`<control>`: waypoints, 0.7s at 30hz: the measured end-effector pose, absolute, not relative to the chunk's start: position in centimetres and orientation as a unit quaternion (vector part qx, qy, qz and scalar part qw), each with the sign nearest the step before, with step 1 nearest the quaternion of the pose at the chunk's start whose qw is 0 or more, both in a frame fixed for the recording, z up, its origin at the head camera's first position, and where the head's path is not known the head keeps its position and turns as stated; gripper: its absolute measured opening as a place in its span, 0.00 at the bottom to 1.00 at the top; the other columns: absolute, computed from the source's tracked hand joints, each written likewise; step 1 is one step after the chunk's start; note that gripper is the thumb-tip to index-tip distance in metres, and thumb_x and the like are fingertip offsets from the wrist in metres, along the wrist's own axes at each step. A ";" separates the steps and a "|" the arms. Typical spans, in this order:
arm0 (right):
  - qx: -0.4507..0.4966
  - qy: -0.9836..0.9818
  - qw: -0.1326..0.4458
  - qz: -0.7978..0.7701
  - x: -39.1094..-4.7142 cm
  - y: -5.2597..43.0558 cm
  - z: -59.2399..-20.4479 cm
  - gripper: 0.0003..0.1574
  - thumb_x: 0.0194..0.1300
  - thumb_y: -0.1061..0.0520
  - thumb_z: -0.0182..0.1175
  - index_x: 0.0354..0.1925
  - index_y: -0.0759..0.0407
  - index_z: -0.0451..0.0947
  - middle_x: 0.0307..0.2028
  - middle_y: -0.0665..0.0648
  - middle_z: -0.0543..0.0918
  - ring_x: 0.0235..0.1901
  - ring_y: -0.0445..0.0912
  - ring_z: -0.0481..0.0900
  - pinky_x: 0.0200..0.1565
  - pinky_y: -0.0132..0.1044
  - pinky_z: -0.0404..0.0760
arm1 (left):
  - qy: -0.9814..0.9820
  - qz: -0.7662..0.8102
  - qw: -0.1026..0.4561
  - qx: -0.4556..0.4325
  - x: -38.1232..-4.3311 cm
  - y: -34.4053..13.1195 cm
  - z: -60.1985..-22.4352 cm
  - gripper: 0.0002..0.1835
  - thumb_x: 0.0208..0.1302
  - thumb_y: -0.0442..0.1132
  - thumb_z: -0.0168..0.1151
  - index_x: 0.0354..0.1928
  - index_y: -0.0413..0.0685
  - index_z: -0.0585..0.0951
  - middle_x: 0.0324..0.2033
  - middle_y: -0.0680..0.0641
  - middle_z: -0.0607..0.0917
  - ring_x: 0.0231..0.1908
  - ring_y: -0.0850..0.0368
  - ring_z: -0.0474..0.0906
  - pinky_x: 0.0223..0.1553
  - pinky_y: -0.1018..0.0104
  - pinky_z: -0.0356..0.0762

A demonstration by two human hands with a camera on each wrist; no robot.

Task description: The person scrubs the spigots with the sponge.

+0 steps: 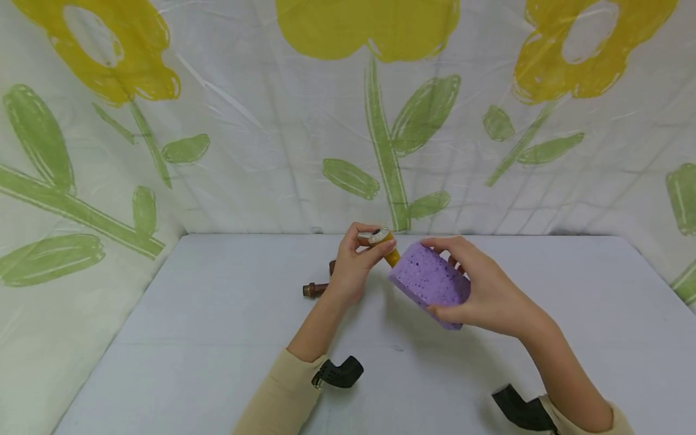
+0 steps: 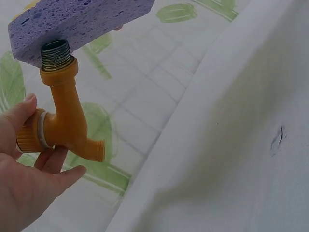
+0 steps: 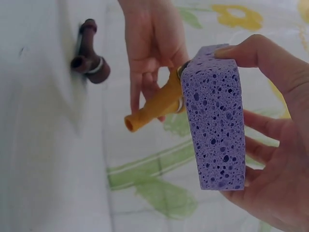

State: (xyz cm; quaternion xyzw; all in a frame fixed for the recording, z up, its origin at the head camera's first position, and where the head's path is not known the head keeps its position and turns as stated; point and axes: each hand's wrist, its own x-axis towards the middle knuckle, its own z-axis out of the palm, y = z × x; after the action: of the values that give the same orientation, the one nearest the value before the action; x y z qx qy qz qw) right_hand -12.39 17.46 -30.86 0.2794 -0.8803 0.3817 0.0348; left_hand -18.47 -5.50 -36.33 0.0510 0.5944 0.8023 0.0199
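My left hand (image 1: 350, 269) pinches a yellow-orange tap (image 2: 69, 108) by its round ribbed handle, between thumb and fingers. The tap has a short spout and a metal threaded inlet (image 2: 56, 55). In my right hand (image 1: 486, 293) is a purple porous sponge (image 1: 429, 278), gripped by its edges with the thumb on one side and fingers on the other. Both things are held up above the table. The threaded end of the tap is right at the sponge's face, overlapping it in the left wrist view.
A dark brown tap (image 3: 87, 53) lies on the white table (image 1: 228, 326), partly hidden behind my left forearm in the head view. A pale curtain with yellow flowers and green leaves (image 1: 426, 115) hangs behind the table's far edge. A black camera mount (image 1: 342, 371) sits at the left cuff.
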 end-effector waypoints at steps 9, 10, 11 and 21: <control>0.265 -0.885 0.086 0.373 -12.5 17.8 -30.7 0.59 0.47 0.61 0.84 0.74 0.58 0.68 0.60 0.60 0.78 0.48 0.50 0.76 0.44 0.36 0.81 | 0.591 0.805 0.046 0.034 -18.6 -5.6 -36.4 0.14 0.71 0.27 0.66 0.54 0.42 0.75 0.45 0.43 0.76 0.40 0.61 0.84 0.56 0.63 0.86; 0.264 -0.885 0.089 0.373 -12.6 17.9 -30.7 0.59 0.47 0.61 0.83 0.74 0.58 0.68 0.60 0.60 0.78 0.47 0.50 0.76 0.44 0.36 0.81 | 0.592 0.804 0.052 0.029 -18.6 -5.6 -36.4 0.15 0.71 0.27 0.66 0.55 0.42 0.75 0.45 0.43 0.76 0.40 0.60 0.83 0.57 0.62 0.86; 0.260 -0.886 0.090 0.372 -12.6 18.0 -30.7 0.59 0.47 0.61 0.83 0.75 0.59 0.67 0.60 0.61 0.77 0.47 0.51 0.76 0.44 0.36 0.80 | 0.594 0.802 0.056 0.026 -18.6 -5.6 -36.4 0.16 0.71 0.27 0.67 0.56 0.41 0.75 0.46 0.42 0.77 0.41 0.59 0.83 0.58 0.61 0.86; 0.205 -0.888 0.108 0.397 -13.3 19.6 -30.9 0.59 0.52 0.64 0.81 0.77 0.61 0.62 0.64 0.66 0.73 0.52 0.56 0.75 0.46 0.24 0.73 | 0.576 0.810 0.096 0.065 -18.9 -6.4 -36.2 0.27 0.72 0.21 0.62 0.71 0.36 0.74 0.58 0.36 0.82 0.50 0.56 0.85 0.59 0.60 0.85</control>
State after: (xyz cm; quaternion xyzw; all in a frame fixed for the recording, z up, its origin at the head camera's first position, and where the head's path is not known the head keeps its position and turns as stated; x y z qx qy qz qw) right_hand -13.27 19.61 -30.88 0.2052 -0.8881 0.3969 0.1082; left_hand -18.87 -6.44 -36.23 0.0650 0.5756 0.8095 0.0957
